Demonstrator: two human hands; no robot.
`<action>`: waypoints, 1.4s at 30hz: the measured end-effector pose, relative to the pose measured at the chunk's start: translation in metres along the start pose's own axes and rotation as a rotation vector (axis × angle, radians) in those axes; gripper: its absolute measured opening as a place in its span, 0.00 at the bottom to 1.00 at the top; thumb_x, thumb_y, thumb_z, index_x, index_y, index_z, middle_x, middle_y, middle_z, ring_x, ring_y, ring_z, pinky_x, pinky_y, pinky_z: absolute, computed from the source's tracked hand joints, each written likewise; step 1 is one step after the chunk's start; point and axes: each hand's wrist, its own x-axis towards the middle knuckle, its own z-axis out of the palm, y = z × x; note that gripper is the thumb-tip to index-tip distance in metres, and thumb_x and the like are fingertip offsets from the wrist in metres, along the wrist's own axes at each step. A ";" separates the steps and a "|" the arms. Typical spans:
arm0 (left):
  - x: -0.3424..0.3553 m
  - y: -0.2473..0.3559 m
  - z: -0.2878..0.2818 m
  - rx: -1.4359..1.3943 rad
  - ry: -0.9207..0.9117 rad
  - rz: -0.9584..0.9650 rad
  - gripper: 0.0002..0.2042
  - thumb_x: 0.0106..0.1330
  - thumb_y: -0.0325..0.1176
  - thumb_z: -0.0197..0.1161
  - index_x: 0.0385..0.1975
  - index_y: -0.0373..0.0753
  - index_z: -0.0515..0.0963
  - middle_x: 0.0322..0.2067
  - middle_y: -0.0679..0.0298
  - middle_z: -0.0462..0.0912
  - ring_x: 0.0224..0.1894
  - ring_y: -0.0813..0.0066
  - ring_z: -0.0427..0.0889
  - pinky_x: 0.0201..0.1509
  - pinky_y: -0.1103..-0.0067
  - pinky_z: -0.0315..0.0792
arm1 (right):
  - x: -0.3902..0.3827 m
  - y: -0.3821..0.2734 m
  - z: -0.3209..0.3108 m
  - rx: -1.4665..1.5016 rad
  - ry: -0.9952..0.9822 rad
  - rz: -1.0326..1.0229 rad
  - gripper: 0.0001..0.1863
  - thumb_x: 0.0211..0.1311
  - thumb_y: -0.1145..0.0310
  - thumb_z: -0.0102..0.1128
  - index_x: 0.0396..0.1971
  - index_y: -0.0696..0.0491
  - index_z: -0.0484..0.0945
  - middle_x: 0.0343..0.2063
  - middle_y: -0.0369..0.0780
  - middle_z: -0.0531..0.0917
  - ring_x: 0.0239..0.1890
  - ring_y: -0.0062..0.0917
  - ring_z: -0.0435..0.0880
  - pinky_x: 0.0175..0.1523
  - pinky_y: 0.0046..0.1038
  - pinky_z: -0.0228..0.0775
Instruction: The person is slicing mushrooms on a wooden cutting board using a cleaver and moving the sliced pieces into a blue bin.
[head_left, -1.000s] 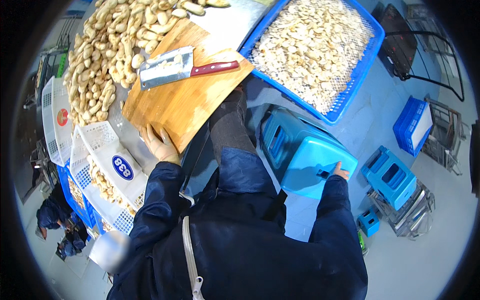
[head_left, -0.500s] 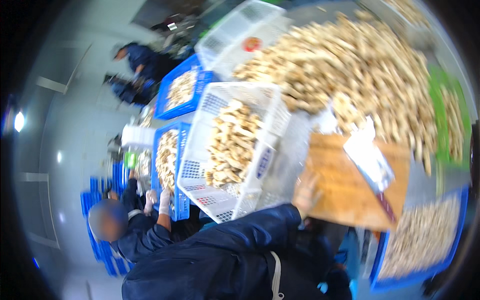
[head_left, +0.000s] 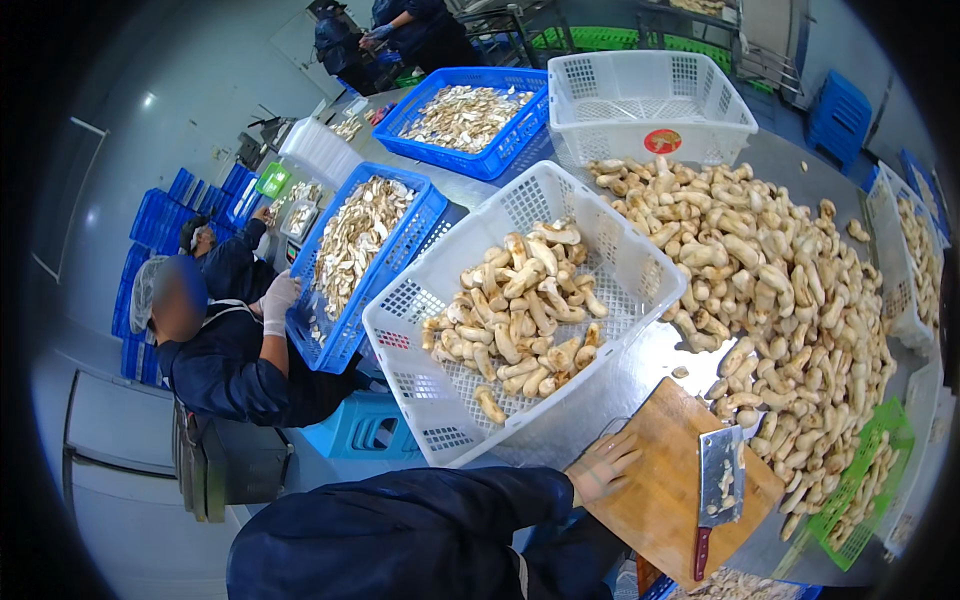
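My left hand, in a thin clear glove, lies on the left edge of a wooden cutting board. Its fingers are stretched out over the wood, and nothing is in them. On the right part of the board rests a cleaver with a dark red handle; pale bits stick to its blade. A large heap of long, pale-brown mushrooms borders the board's far side. Beyond my hand, a white plastic crate holds a smaller pile of such mushrooms. My right hand is outside the picture.
Blue crates of sliced mushrooms stand at the left and far left. An empty white crate sits beyond the heap. A green basket lies at the right. A person in a hairnet works at the left, near a blue stool.
The whole view has swung round and sharpened, bringing more of the room at the far side into sight. My left hand stays on the board's edge; the cleaver still lies on the board.
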 end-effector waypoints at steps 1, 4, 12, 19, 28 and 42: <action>0.002 -0.001 0.000 0.002 -0.013 0.002 0.25 0.56 0.37 0.58 0.54 0.37 0.64 0.56 0.48 0.61 0.61 0.50 0.58 0.62 0.63 0.53 | -0.001 0.001 -0.003 -0.005 0.011 0.013 0.18 0.56 0.59 0.50 0.43 0.52 0.76 0.44 0.45 0.77 0.48 0.34 0.74 0.54 0.40 0.63; 0.005 -0.003 -0.001 -0.006 -0.014 0.007 0.25 0.57 0.38 0.58 0.54 0.37 0.64 0.57 0.48 0.61 0.61 0.51 0.57 0.63 0.63 0.53 | -0.001 0.017 -0.028 -0.039 0.073 0.089 0.18 0.56 0.59 0.50 0.43 0.52 0.76 0.44 0.45 0.77 0.48 0.34 0.74 0.54 0.40 0.63; 0.002 -0.003 -0.005 -0.035 -0.046 -0.027 0.23 0.59 0.38 0.56 0.54 0.38 0.63 0.58 0.49 0.59 0.62 0.53 0.56 0.63 0.64 0.51 | 0.026 0.040 -0.080 -0.139 0.248 0.239 0.17 0.56 0.60 0.50 0.43 0.53 0.76 0.44 0.45 0.77 0.48 0.33 0.75 0.54 0.39 0.63; 0.001 -0.005 -0.005 -0.024 -0.116 -0.028 0.23 0.60 0.38 0.54 0.55 0.39 0.63 0.59 0.51 0.57 0.63 0.54 0.54 0.64 0.64 0.50 | 0.059 0.037 -0.101 -0.139 0.288 0.238 0.17 0.56 0.61 0.50 0.43 0.54 0.76 0.44 0.45 0.77 0.48 0.33 0.75 0.54 0.39 0.63; 0.003 -0.005 -0.008 -0.030 -0.122 -0.023 0.23 0.60 0.38 0.54 0.55 0.40 0.63 0.59 0.52 0.58 0.63 0.56 0.54 0.64 0.65 0.51 | 0.084 0.029 -0.121 -0.129 0.284 0.215 0.17 0.57 0.63 0.50 0.43 0.55 0.76 0.44 0.45 0.77 0.48 0.33 0.75 0.54 0.38 0.63; -0.002 -0.007 -0.010 -0.049 -0.105 -0.033 0.23 0.58 0.38 0.55 0.54 0.39 0.63 0.59 0.53 0.58 0.63 0.56 0.54 0.63 0.65 0.53 | 0.092 0.012 -0.163 -0.150 0.310 0.143 0.16 0.57 0.65 0.51 0.43 0.57 0.76 0.43 0.45 0.78 0.49 0.33 0.75 0.54 0.37 0.64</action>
